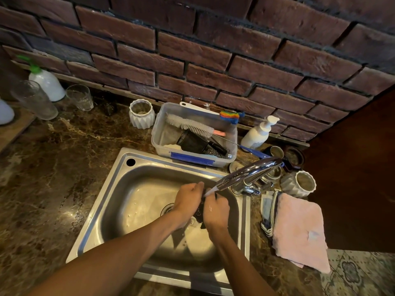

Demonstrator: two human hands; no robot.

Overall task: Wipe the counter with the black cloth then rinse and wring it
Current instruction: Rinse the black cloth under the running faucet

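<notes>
Both my hands are over the steel sink (119,189), just under the chrome faucet (245,175) spout. My left hand (187,201) and my right hand (215,210) are closed together on the black cloth (199,211), which shows only as a dark bunch between them, with a corner hanging below. Most of the cloth is hidden by my fingers. The brown marble counter (53,167) surrounds the sink.
A clear plastic tub (158,135) with brushes stands behind the sink. A pink towel (299,229) lies on the counter at the right, beside white ribbed cups (299,183). A soap pump bottle (258,133), glasses (80,97) and a spray bottle (47,82) line the brick wall.
</notes>
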